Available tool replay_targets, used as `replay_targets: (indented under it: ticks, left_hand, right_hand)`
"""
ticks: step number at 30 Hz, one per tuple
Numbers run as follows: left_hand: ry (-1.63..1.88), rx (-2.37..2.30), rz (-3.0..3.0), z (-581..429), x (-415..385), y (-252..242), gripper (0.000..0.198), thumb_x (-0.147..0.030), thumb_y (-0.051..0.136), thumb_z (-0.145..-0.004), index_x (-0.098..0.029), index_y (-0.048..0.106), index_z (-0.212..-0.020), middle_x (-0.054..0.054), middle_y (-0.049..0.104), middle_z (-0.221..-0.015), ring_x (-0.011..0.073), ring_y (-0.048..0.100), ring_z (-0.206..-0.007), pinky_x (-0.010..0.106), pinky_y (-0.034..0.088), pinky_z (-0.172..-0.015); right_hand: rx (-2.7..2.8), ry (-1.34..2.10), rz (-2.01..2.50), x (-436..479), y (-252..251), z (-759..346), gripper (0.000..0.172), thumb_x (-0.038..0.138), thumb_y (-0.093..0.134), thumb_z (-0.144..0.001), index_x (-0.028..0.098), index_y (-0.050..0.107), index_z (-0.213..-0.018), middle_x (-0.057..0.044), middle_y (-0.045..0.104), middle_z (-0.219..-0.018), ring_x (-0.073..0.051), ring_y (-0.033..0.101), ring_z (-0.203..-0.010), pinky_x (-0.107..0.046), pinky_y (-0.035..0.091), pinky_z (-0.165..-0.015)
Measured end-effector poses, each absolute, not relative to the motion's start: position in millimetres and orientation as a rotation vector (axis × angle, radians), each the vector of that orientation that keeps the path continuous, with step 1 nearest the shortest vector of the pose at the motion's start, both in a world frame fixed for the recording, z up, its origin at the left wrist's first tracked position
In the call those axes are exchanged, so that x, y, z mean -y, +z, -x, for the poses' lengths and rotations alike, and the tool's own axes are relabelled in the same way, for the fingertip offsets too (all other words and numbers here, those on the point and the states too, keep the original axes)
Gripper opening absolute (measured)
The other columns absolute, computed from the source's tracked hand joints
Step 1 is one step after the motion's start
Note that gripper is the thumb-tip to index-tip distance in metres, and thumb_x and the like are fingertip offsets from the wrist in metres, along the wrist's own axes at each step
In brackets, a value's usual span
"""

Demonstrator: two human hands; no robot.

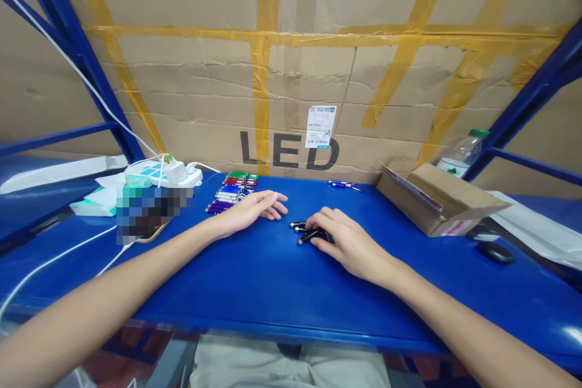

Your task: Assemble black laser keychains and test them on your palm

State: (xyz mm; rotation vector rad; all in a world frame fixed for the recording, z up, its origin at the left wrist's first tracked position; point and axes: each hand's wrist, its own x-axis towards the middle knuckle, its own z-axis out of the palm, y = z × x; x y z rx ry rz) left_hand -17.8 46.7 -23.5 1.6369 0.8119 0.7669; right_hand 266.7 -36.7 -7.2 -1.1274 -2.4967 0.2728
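Observation:
My right hand (344,241) is curled over a small bunch of slim black pen-like sticks (307,236) with silver ends, lying on the blue table. Its fingers and thumb close around their far ends, which are partly hidden. To the left, my left hand (254,212) is open and holds nothing, its fingers stretched toward the black ones. Just beyond that hand lie rows of similar sticks sorted by colour: green (243,176), red (240,182), blue, white and purple (219,207). The hand hides part of these rows.
A few blue and purple sticks (344,185) lie at the back. An open cardboard box (409,203) and a black computer mouse (495,252) are on the right. On the left are a power strip (188,177), tissue pack (93,201), phone and white cables. A large taped carton (204,103) stands behind.

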Motion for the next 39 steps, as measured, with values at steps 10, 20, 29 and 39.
replay_targets:
  ticks: [10, 20, 29, 39]
  left_hand:
    - [0.742, -0.806, -1.718, 18.3, -46.2, -22.2, 0.065, -0.072, 0.061, -0.100, -0.016, 0.071, -0.132, 0.016, 0.078, -0.120, 0.0258, 0.073, -0.104, 0.042, 0.056, -0.096]
    - [0.704, -0.863, -1.970, 16.0, -37.1, -20.4, 0.052, -0.060, 0.055, -0.107, -0.018, 0.068, -0.135, 0.012, 0.077, -0.121, 0.0256, 0.071, -0.109, 0.042, 0.053, -0.102]
    - [0.577, -0.803, -2.554, 9.3, -10.0, -9.2, 0.052, -0.053, 0.073, -0.100, -0.026, 0.064, -0.143, 0.010, 0.070, -0.131, 0.0306, 0.062, -0.122, 0.043, 0.046, -0.108]
    - [0.496, -0.752, -2.706, 7.4, -8.5, -11.1, 0.049, -0.056, 0.070, -0.101, -0.024, 0.066, -0.138, 0.011, 0.068, -0.133, 0.0311, 0.060, -0.121, 0.042, 0.044, -0.107]
  right_hand:
    - [2.464, 0.215, 1.251, 37.3, -8.0, -265.1, 0.008, 0.027, 0.068, -0.104, 0.026, 0.064, -0.110, -0.007, 0.066, -0.118, -0.028, 0.058, -0.106, -0.042, 0.050, -0.093]
    - [2.462, 0.295, 1.352, 35.2, -11.5, -267.5, 0.057, 0.028, 0.060, -0.103, 0.023, 0.047, -0.158, -0.015, 0.062, -0.148, -0.037, 0.054, -0.133, -0.057, 0.046, -0.112]
    - [2.489, 0.344, 1.226, 37.7, -6.3, -264.6, 0.031, 0.024, 0.061, -0.105, 0.024, 0.059, -0.136, -0.011, 0.069, -0.128, -0.030, 0.063, -0.117, -0.049, 0.048, -0.105]
    - [2.465, 0.330, 1.212, 42.6, -1.6, -261.3, 0.007, 0.019, 0.060, -0.101, 0.024, 0.057, -0.104, -0.005, 0.066, -0.105, -0.024, 0.059, -0.097, -0.039, 0.048, -0.087]
